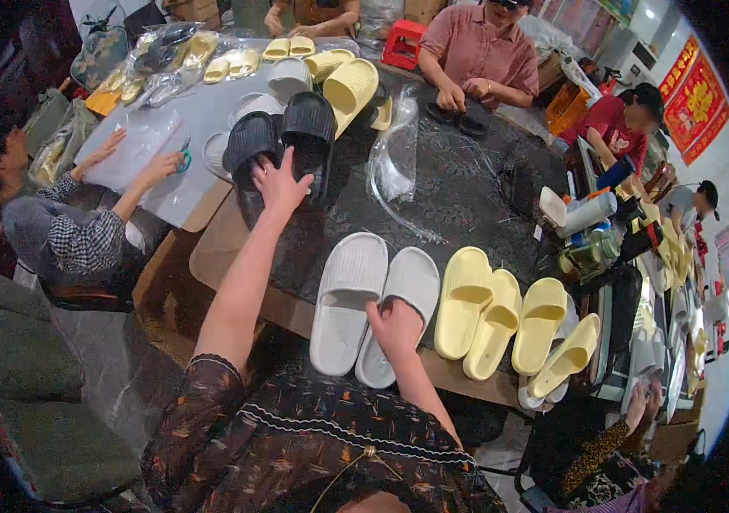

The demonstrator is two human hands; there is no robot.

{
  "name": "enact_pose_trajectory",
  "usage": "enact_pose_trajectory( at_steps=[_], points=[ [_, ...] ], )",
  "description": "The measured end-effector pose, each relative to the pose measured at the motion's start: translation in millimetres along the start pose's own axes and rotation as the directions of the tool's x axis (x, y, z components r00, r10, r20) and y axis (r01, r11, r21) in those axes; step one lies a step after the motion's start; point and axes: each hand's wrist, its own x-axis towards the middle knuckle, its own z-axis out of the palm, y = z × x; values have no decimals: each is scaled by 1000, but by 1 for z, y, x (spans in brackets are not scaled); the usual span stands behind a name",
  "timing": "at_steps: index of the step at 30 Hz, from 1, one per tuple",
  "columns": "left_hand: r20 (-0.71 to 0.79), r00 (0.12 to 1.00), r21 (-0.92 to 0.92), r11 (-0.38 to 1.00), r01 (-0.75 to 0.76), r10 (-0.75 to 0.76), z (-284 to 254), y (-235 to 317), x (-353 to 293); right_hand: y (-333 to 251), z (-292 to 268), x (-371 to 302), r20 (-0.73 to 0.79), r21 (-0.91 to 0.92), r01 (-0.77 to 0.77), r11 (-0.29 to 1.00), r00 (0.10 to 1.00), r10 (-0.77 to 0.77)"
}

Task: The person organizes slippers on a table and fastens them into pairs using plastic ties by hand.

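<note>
A pair of black slide slippers (pixel 309 120) stands on the table ahead of me to the left. My left hand (pixel 279 184) reaches onto them with its fingers spread, some at the opening of the left slipper. Close to my body lies a pair of light grey slide slippers (pixel 349 295), side by side with toes pointing away. My right hand (pixel 397 329) grips the right one of this pair, its fingers partly hidden under the strap. Right of it, several pale yellow slide slippers (pixel 464 299) stand in a row along the near table edge.
Clear plastic bags (pixel 394 158) lie on the dark patterned tabletop (pixel 339 205). More yellow slippers (pixel 351 90) are behind the black pair. At left, a person holds scissors (pixel 185 156) over plastic sheets; across, another handles dark slippers (pixel 458 118). A jar (pixel 591 255) stands at right.
</note>
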Motion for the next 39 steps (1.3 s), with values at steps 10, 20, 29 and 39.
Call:
enact_pose_trajectory(
  at_steps=[10,20,29,39],
  points=[
    [22,993,61,992,-114,113,6,26,47,0,-5,-3,-55,29,36,999,998,-34],
    [-70,946,-82,944,-321,315,-49,57,-31,-9,-30,-18,-196,145,223,964,961,-192],
    [319,863,-315,903,-293,392,-89,90,-116,50,-168,-16,-499,-277,-125,953,866,-32],
    [517,638,-333,821,-464,571,-81,113,-206,158,-279,-5,-479,-395,-528,751,817,322]
  ],
)
